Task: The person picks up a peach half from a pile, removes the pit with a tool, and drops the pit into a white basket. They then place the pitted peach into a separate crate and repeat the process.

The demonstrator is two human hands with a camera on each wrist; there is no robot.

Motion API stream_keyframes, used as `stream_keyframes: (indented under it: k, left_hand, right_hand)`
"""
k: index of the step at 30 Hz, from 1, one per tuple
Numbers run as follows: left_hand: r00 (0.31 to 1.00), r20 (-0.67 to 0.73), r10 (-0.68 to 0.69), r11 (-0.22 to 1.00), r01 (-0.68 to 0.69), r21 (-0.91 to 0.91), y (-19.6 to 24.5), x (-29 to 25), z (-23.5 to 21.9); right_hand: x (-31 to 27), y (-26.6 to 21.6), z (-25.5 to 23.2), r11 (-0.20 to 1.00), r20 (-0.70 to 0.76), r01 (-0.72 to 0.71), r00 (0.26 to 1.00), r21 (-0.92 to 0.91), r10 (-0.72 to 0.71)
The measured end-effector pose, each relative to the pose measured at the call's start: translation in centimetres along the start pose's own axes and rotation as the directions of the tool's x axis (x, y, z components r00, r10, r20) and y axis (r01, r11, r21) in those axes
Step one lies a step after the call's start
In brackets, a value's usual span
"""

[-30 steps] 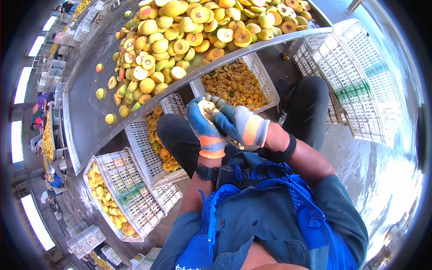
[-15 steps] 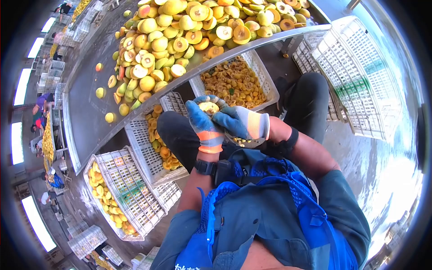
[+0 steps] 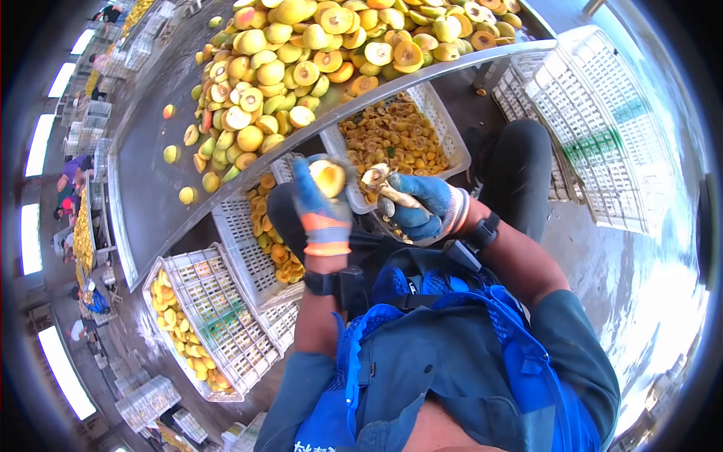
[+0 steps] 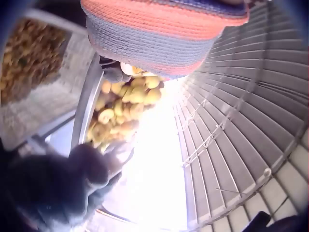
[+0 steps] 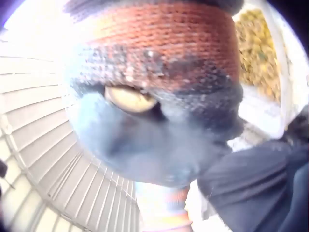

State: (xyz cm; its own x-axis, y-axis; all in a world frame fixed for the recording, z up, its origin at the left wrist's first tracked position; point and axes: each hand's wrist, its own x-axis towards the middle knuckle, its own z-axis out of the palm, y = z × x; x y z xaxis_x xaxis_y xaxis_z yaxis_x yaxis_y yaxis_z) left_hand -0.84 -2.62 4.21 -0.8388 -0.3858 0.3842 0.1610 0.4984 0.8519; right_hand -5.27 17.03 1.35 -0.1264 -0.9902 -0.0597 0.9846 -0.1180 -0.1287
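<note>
In the head view, my gloved left hand [image 3: 318,207] grips a yellow peach half [image 3: 329,178]; its cut face is up and shows a rounded hollow. To its right, my gloved right hand [image 3: 425,203] is curled round the pale handle [image 3: 407,200] of a tool. A brownish, round piece [image 3: 374,176] sits at the tool's far end, toward the left hand. The right wrist view shows the handle's butt [image 5: 130,99] poking out of the blue glove. Both hands are apart above the lap, and the left one is blurred.
A metal table [image 3: 143,192] ahead bears a heap of halved peaches [image 3: 263,71]. Under its edge stands a white crate [image 3: 459,154] of brownish scraps. Another crate [image 3: 233,252] of peach halves and a tilted crate [image 3: 218,309] are at left; stacked crates [image 3: 602,135] are at right.
Earlier both hands were together round the fruit. Now they have parted: the left moved left with the peach half, the right moved right with the tool, which has come into sight.
</note>
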Motion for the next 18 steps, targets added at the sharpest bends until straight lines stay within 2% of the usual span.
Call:
stream_keyframes:
  k: [1, 2, 3, 4, 5, 7, 8, 10, 11, 12, 13, 14, 15, 17, 18]
  left_hand:
    - [0.996, -0.043, 0.076, 0.977, -0.066, 0.201, -1.1, 0.6, -2.1]
    - [0.974, -0.176, 0.142, 0.954, -0.088, 0.285, -4.3, 0.8, -4.7]
    - [0.95, -0.31, -0.032, 0.988, 0.077, 0.131, -5.8, 1.2, -7.7]
    - [0.88, -0.429, -0.206, 0.978, 0.199, -0.06, -7.3, 1.7, -10.7]
    - [0.938, -0.328, 0.107, 0.839, 0.092, 0.537, -8.0, 1.6, -13.4]
    - [0.934, -0.147, 0.325, 0.505, -0.04, 0.862, -8.6, 2.9, -16.2]
    - [0.957, -0.159, 0.245, 0.635, -0.035, 0.772, -8.6, 3.7, -16.0]
    - [0.988, -0.13, 0.078, 0.845, 0.003, 0.534, -8.3, 6.5, -13.9]
    - [0.995, -0.061, 0.076, 0.873, -0.037, 0.487, -7.7, 8.3, -11.7]
    - [0.992, -0.01, 0.13, 0.836, -0.104, 0.539, -10.3, 10.0, -9.9]
    - [0.995, 0.027, 0.1, 0.839, -0.099, 0.535, -10.7, 11.7, -7.5]
    - [0.995, 0.048, 0.082, 0.735, -0.093, 0.672, -12.5, 13.1, -5.2]
    - [0.987, 0.148, -0.06, 0.618, -0.08, 0.782, -12.8, 14.3, -3.7]
    - [0.965, 0.147, -0.218, 0.398, -0.05, 0.916, -10.0, 15.3, -1.1]
    - [0.952, 0.194, -0.236, 0.421, -0.08, 0.903, -9.9, 15.6, -0.6]
  right_hand:
    - [-0.2, -0.2, 0.5, 1.0, 0.024, -0.004, 1.0, -0.018, 0.004]
    - [-0.3, -0.7, 0.9, 0.838, -0.323, -0.102, 0.942, -0.536, -0.091]
    - [-0.4, -1.0, 1.1, 0.438, -0.514, -0.346, 0.78, -0.83, -0.358]
    - [-0.6, -0.4, -1.5, 0.093, -0.424, -0.444, 0.742, -0.891, -0.519]
    - [-0.7, 0.5, -4.0, -0.247, -0.275, -0.53, 0.718, -0.811, -0.639]
    - [-1.0, 0.9, -3.8, -0.163, -0.318, -0.51, 0.723, -0.845, -0.613]
    - [-0.8, 1.1, -3.7, -0.246, -0.357, -0.594, 0.712, -0.766, -0.605]
    - [-0.5, 1.6, -4.1, -0.204, -0.372, -0.58, 0.714, -0.789, -0.593]
    - [-0.4, 1.5, -4.3, -0.187, -0.374, -0.574, 0.713, -0.797, -0.592]
    - [-0.3, 1.6, -4.7, -0.193, -0.348, -0.555, 0.717, -0.809, -0.604]
    - [-0.2, 1.6, -4.4, -0.154, -0.341, -0.529, 0.716, -0.835, -0.609]
    - [-0.3, 1.3, -3.9, -0.115, -0.335, -0.503, 0.712, -0.857, -0.618]
    - [-0.4, 1.0, -3.6, -0.078, -0.328, -0.476, 0.705, -0.876, -0.629]
    - [-0.6, 0.7, -3.3, -0.064, -0.32, -0.477, 0.677, -0.877, -0.663]
    - [-0.7, 0.5, -3.2, -0.054, -0.316, -0.473, 0.665, -0.879, -0.676]
